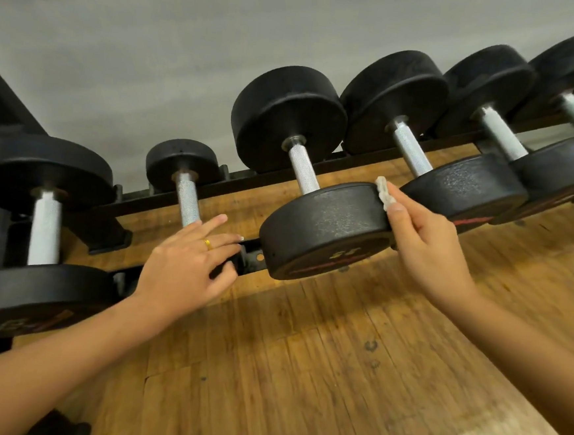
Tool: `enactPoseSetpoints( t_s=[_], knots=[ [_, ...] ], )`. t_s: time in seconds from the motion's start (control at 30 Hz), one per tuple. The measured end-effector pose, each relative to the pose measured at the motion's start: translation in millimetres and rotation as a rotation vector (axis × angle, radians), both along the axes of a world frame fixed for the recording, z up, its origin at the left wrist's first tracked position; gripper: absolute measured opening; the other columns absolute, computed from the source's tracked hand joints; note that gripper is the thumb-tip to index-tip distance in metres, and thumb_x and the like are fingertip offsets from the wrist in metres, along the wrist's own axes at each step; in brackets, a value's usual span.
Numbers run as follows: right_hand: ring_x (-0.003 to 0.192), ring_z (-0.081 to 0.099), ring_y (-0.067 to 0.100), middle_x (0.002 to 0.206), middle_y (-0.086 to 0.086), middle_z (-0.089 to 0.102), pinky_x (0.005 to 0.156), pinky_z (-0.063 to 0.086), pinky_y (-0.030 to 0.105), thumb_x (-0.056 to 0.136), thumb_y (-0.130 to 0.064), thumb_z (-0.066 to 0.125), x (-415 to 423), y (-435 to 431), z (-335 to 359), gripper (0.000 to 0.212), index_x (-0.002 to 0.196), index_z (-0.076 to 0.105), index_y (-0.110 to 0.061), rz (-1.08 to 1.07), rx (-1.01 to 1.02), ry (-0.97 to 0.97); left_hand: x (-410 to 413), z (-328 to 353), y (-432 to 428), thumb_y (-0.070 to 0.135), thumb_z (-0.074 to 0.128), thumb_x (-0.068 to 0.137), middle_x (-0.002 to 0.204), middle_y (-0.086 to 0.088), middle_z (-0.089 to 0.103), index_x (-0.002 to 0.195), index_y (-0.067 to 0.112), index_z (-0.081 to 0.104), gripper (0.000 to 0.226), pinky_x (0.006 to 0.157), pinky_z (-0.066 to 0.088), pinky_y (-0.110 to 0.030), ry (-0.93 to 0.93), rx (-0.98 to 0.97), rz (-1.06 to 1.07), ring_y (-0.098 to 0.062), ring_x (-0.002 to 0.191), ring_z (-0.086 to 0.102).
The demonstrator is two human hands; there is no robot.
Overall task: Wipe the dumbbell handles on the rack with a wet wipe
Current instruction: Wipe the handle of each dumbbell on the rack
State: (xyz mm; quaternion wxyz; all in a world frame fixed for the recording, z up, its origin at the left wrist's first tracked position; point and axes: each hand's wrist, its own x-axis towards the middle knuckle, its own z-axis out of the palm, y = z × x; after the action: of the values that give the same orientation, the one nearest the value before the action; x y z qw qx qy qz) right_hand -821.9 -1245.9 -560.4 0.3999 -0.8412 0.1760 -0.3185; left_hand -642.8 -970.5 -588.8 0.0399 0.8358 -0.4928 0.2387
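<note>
Several black dumbbells with knurled silver handles lie side by side on a dark metal rack. My right hand pinches a crumpled white wet wipe beside the near head of the middle dumbbell, between its handle and the handle of the dumbbell to the right. My left hand, with a gold ring, rests with straight fingers over the near end of a small dumbbell, whose handle shows above the fingers.
A large dumbbell lies at the far left, and more dumbbells continue to the far right. Wooden floor spreads below the rack. A grey wall stands behind it.
</note>
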Motion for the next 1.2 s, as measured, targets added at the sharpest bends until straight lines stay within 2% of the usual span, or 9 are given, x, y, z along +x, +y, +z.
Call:
enactPoseSetpoints(
  t_s=[0.07,0.2,0.3,0.43,0.6,0.8,0.9,1.03,1.2],
  knots=[
    [0.128,0.048,-0.008,0.143,-0.005,0.057,0.103,0.042,0.019,0.107,-0.023,0.043,0,10,3,0.040,0.146,0.051,-0.016,0.008,0.056,-0.017,0,-1,0,0.034,0.053,0.091,0.113,0.002,0.078,0.107,0.018,0.082,0.036,0.102,0.046,-0.045,0.002,-0.003,-0.005,-0.023,0.128,0.063],
    [0.148,0.019,-0.007,0.158,-0.017,0.030,0.120,0.014,0.014,0.108,-0.026,0.041,-6,22,2,0.048,0.155,0.035,-0.021,0.160,-0.149,0.045,2,-2,1,0.036,0.050,0.092,0.113,0.002,0.077,0.107,0.018,0.082,0.039,0.100,0.051,-0.046,0.008,-0.013,-0.008,-0.024,0.128,0.063],
    [0.147,0.022,-0.006,0.159,-0.012,0.031,0.121,0.016,0.016,0.108,-0.031,0.036,-5,7,2,0.050,0.156,0.032,-0.019,0.111,-0.134,0.074,2,-3,1,0.036,0.049,0.093,0.114,0.002,0.077,0.107,0.018,0.082,0.040,0.098,0.053,-0.046,0.017,-0.017,-0.008,-0.023,0.129,0.062],
    [0.132,0.036,-0.017,0.154,-0.006,0.044,0.107,0.026,0.005,0.110,-0.029,0.035,-6,13,5,0.046,0.152,0.040,-0.011,0.078,-0.036,0.042,2,-2,2,0.034,0.051,0.092,0.114,0.002,0.077,0.107,0.018,0.082,0.038,0.097,0.054,-0.044,0.014,-0.012,-0.014,-0.023,0.130,0.061],
    [0.149,0.010,-0.007,0.163,-0.014,0.019,0.120,0.009,0.011,0.106,-0.041,0.031,-4,16,4,0.057,0.159,0.024,-0.021,0.181,-0.274,0.111,1,-1,1,0.035,0.049,0.092,0.115,0.003,0.077,0.108,0.019,0.081,0.039,0.098,0.053,-0.044,0.027,-0.007,-0.005,-0.023,0.131,0.061],
    [0.136,0.030,-0.009,0.159,0.000,0.037,0.098,0.018,-0.006,0.108,-0.038,0.035,-7,6,2,0.054,0.157,0.030,-0.016,0.087,-0.178,0.106,1,-1,2,0.036,0.046,0.093,0.114,0.002,0.077,0.107,0.018,0.081,0.042,0.098,0.053,-0.045,0.035,-0.007,-0.005,-0.023,0.130,0.062],
    [0.141,0.020,-0.016,0.163,-0.004,0.027,0.105,0.015,-0.002,0.104,-0.047,0.036,-5,23,6,0.062,0.158,0.026,-0.016,0.157,-0.300,0.094,2,-1,2,0.036,0.046,0.093,0.114,0.002,0.077,0.107,0.018,0.082,0.042,0.099,0.053,-0.045,0.032,-0.010,-0.008,-0.023,0.130,0.061],
    [0.152,0.005,-0.001,0.167,-0.008,0.014,0.122,0.012,0.022,0.102,-0.053,0.029,-5,20,3,0.068,0.160,0.019,-0.019,0.199,-0.439,0.149,0,-1,1,0.036,0.045,0.093,0.113,0.002,0.078,0.106,0.018,0.082,0.043,0.096,0.054,-0.045,0.018,-0.024,-0.009,-0.023,0.128,0.063],
    [0.150,0.012,-0.002,0.167,-0.004,0.018,0.117,0.012,0.013,0.100,-0.057,0.030,-13,15,0,0.072,0.160,0.018,-0.019,0.115,-0.375,0.155,1,-1,1,0.037,0.045,0.093,0.113,0.001,0.078,0.106,0.018,0.082,0.043,0.096,0.054,-0.046,0.010,-0.028,-0.013,-0.023,0.128,0.063]
  ],
)
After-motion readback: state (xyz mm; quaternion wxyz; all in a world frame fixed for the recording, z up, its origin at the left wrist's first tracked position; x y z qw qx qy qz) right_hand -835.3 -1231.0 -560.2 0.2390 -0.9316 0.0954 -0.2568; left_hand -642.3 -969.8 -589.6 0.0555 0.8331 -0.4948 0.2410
